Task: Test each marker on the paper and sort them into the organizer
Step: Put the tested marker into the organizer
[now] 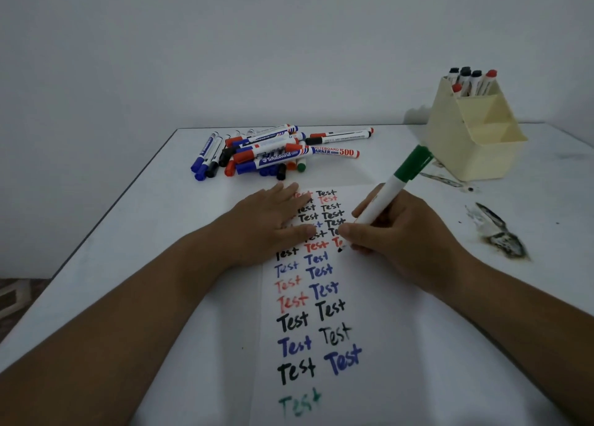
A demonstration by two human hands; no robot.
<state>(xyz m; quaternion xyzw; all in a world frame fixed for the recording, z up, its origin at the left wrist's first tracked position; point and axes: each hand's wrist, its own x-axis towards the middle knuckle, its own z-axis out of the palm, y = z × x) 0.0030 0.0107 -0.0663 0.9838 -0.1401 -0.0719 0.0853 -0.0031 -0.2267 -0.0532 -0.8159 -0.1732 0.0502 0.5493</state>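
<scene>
Table (135,232): white, it stands against a plain pale wall.
Pile of markers (273,150): many markers with blue, red, black and green caps lie in a heap at the far side of the table, behind the paper and a little to the left of it.
Left hand (270,221): it lies flat on the upper left part of the paper, palm down. The fingers are straight and close together, the thumb points to the right, and they press the sheet to the table. They hold nothing.
Paper (379,313): a white sheet in the middle of the table, reaching to the near edge. Two columns of the word "Test" are written on it in black, blue and red, and one faint green "Test" is at the bottom left.
Right hand (401,236): it rests on the upper right part of the paper. The thumb and the first fingers are curled and pinch the lower end of the green marker, like for writing.
Green marker (397,186): white body with the green cap on its back end, tilted up and to the right. Its tip touches the paper beside a red "Test".
Organizer (475,136): a cream box with several compartments, at the far right of the table. Markers with black and red caps stand upright in its tallest back compartment; the lower front compartments look empty.
Stains (501,236): dark ink smears on the table, right of the paper, in front of the organizer.
</scene>
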